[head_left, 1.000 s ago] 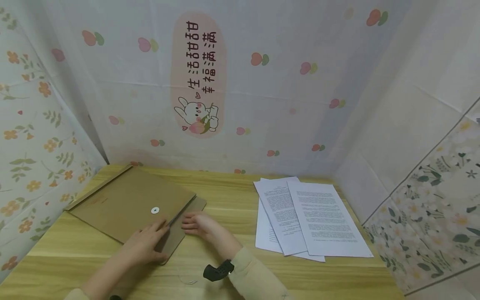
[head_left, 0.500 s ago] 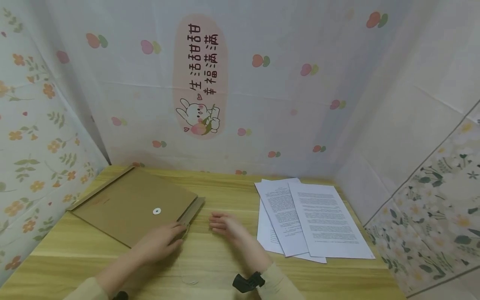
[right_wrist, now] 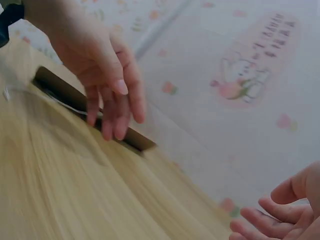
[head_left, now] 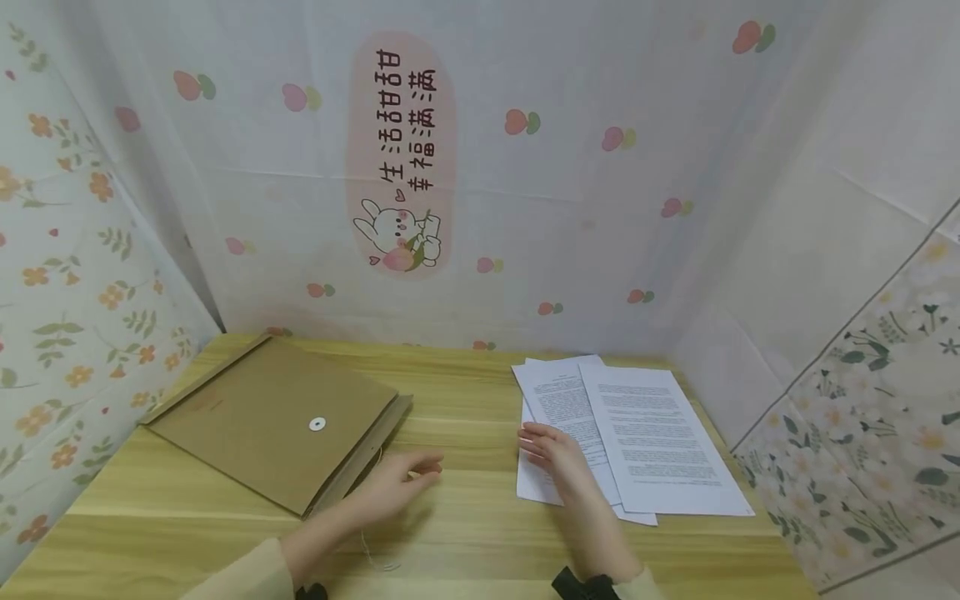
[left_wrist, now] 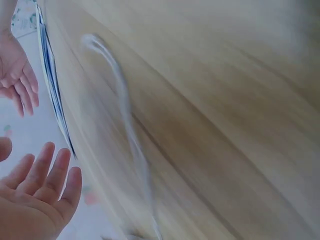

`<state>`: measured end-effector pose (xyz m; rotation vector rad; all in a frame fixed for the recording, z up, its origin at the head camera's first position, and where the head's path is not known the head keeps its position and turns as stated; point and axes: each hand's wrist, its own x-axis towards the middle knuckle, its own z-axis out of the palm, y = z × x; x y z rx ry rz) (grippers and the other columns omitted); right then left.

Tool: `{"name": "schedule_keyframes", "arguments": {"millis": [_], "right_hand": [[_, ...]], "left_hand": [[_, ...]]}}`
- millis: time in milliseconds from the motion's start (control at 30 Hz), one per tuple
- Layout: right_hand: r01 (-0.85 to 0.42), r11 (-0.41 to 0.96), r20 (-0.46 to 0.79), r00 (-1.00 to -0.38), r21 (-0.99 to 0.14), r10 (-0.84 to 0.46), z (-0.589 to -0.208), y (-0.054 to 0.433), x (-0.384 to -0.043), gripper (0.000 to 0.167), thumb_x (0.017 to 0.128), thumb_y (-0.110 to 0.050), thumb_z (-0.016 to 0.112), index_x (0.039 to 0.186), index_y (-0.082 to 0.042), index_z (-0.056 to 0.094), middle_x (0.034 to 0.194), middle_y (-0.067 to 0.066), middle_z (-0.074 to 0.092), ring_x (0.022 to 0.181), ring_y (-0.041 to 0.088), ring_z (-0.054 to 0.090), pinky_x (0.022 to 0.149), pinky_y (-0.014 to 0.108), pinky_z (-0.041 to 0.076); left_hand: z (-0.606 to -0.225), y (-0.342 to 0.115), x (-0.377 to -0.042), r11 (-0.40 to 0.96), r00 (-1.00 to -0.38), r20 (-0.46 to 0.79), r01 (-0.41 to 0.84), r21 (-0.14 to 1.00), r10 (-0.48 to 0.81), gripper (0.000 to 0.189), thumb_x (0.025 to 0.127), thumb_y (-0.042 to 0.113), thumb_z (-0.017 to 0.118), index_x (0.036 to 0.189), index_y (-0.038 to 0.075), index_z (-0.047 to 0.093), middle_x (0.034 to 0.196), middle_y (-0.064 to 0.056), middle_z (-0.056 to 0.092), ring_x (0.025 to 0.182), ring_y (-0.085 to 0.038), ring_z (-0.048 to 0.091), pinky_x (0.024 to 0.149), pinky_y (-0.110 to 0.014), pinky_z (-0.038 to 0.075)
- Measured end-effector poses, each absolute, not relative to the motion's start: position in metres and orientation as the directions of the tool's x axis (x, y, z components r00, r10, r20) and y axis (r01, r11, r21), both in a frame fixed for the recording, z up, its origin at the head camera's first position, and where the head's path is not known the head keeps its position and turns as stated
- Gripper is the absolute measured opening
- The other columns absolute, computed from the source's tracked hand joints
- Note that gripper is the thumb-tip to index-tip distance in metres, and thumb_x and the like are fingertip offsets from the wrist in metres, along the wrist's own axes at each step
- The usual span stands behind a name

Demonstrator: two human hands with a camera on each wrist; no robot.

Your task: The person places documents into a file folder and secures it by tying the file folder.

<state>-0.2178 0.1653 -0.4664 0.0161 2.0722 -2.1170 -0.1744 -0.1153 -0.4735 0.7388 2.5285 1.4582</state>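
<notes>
A brown kraft paper document envelope [head_left: 255, 417] with a white button lies on the left of the table, its opening edge toward the right. Just off that edge hovers my left hand [head_left: 393, 486], fingers relaxed and holding nothing. A thin white string [head_left: 366, 546] trails from the envelope onto the wood; in the left wrist view the string [left_wrist: 127, 110] runs past the left hand [left_wrist: 42, 192]. My right hand [head_left: 558, 458], fingers loosely extended, is over the left side of several printed sheets [head_left: 660, 442] and grips none of them. The right wrist view shows the envelope's narrow edge [right_wrist: 65, 95] behind the left hand.
The wooden table [head_left: 457, 533] ends at a patterned cloth backdrop [head_left: 480, 167] at the back. More floral cloth [head_left: 82, 308] closes the left side, and another cloth wall [head_left: 885, 417] stands on the right, close to the sheets.
My left hand has come off the envelope's opening edge and moved right. The right hand has travelled from beside the envelope to the paper sheets. The flap has folded out of sight.
</notes>
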Motion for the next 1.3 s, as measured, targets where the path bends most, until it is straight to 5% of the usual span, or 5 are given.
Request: {"name": "schedule_keyframes", "arguments": {"millis": [333,833,967,1067,1300], "right_hand": [[0.157,0.144,-0.149,-0.987,-0.977,0.065,-0.459,0.245,-0.205,0.040,0.098,-0.007,0.042,0.134,0.010,0.044,0.135,0.026,0.049,0.122,0.033,0.051,0.101,0.042,0.041],[0.241,0.527,-0.124,-0.961,-0.815,0.247,-0.465,0.357,-0.189,0.043,0.099,-0.017,0.043,0.131,0.012,0.047,0.136,0.030,0.045,0.115,0.035,0.052,0.079,0.022,0.050],[0.294,0.545,-0.149,-0.944,-0.785,0.294,-0.468,0.386,-0.191,0.049,0.100,-0.021,0.037,0.136,0.011,0.041,0.141,0.035,0.035,0.123,0.044,0.040,0.089,0.038,0.047],[0.307,0.558,-0.167,-0.943,-0.771,0.287,-0.470,0.404,-0.192,0.053,0.101,-0.022,0.035,0.141,0.011,0.031,0.145,0.037,0.023,0.132,0.050,0.025,0.103,0.056,0.031],[0.283,0.600,-0.143,-0.952,-0.748,0.270,-0.480,0.431,-0.194,0.055,0.102,-0.020,0.035,0.143,0.013,0.022,0.147,0.036,0.019,0.134,0.052,0.017,0.108,0.060,0.019]], "left_hand": [[-0.481,-0.048,-0.187,0.304,-0.891,0.088,0.243,0.921,0.445,0.039,0.098,0.016,0.054,0.128,-0.008,0.052,0.104,-0.012,0.066,0.095,-0.026,0.061,0.079,-0.035,0.052],[-0.482,0.039,-0.210,0.035,-0.915,-0.068,-0.059,0.998,0.398,0.045,0.094,0.010,0.053,0.131,-0.013,0.045,0.104,-0.020,0.067,0.096,-0.034,0.065,0.079,-0.042,0.054],[-0.481,0.060,-0.218,-0.022,-0.907,-0.143,-0.165,0.986,0.396,0.048,0.093,0.011,0.055,0.133,-0.013,0.043,0.109,-0.020,0.065,0.100,-0.033,0.064,0.081,-0.040,0.054],[-0.481,0.073,-0.222,-0.080,-0.894,-0.201,-0.253,0.964,0.401,0.051,0.092,0.011,0.056,0.135,-0.013,0.040,0.112,-0.022,0.063,0.104,-0.034,0.062,0.085,-0.040,0.053],[-0.481,0.098,-0.223,-0.200,-0.846,-0.302,-0.420,0.885,0.440,0.062,0.094,0.015,0.054,0.140,-0.016,0.026,0.122,-0.030,0.054,0.114,-0.040,0.054,0.092,-0.050,0.047]]}}
